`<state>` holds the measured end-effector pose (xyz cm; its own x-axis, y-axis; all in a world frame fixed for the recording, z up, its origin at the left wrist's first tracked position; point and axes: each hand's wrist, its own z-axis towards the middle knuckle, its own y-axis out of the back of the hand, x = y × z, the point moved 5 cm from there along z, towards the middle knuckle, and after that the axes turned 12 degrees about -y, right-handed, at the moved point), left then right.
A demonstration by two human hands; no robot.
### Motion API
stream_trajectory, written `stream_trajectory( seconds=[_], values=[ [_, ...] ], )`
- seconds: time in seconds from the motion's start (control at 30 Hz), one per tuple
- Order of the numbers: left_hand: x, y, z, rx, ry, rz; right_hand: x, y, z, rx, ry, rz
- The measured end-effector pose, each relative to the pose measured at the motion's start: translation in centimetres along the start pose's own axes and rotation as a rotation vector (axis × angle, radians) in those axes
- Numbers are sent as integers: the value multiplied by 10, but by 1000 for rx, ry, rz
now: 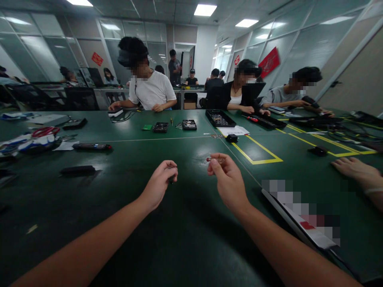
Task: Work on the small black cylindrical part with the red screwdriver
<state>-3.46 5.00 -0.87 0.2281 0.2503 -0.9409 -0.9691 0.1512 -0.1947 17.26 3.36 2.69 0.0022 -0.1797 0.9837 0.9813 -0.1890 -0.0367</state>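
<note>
Both forearms come in from the near edge of the green bench (185,239), and the two hands sit close together over the middle of it. Left hand (160,181) is curled into a loose fist, grip pressed together on something small and dark at the fingertips, too tiny to make out what it is. Right hand (227,179) has its grip pinching a thin screwdriver (214,160) with a reddish handle, held level, metal shaft poking out to the left just above the bench.

Off to the right near edge there's a flat white device (299,223), partly blurred, and past it another person's hand (354,167) resting flat on the bench. Yellow tape lines (260,153) mark a box right of centre, with a small black block (231,138) at its far corner. Toward the far edge sit a black parts tray (220,118) and two small dark gadgets (160,127). Left side has a dark pen-shaped tool (92,146) and a black bar (77,170).
</note>
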Motion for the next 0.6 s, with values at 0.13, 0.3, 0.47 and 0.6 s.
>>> stream_trajectory(
  seconds=[0.13, 0.3, 0.47, 0.6],
  values=[
    [10, -2, -10, 142, -97, 224, 4, 0, -3, 13, 13, -66],
    [19, -6, -16, 315, -82, 322, 15, 2, -12, -35, 91, -110],
    [24, -9, -16, 392, -35, 324, 17, -1, -20, -1, 129, -51],
    [23, -9, -15, 384, -28, 311, 10, -8, -21, 58, 103, -100]
  ],
)
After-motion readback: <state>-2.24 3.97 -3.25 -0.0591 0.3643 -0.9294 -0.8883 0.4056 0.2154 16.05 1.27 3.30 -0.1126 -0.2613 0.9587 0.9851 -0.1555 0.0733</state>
